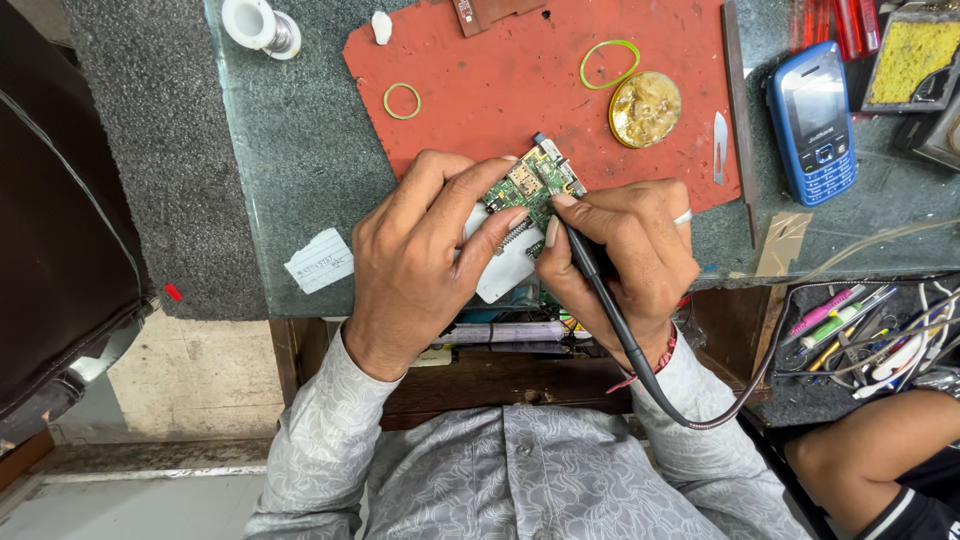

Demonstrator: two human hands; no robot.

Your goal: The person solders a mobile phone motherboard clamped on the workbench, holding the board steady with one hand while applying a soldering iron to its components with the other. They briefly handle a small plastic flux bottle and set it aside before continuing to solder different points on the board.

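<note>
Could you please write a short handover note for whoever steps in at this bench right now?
Left hand: pinching the green circuit board over the red mat, on top of a white phone shell.
Right hand: gripping the corded soldering iron, tip at the board's edge.
Nearby: round flux tin, solder spool, blue keypad phone.
Done: board is exposed, out of its shell.
Left: work on the board appears unfinished; shell not closed.
</note>
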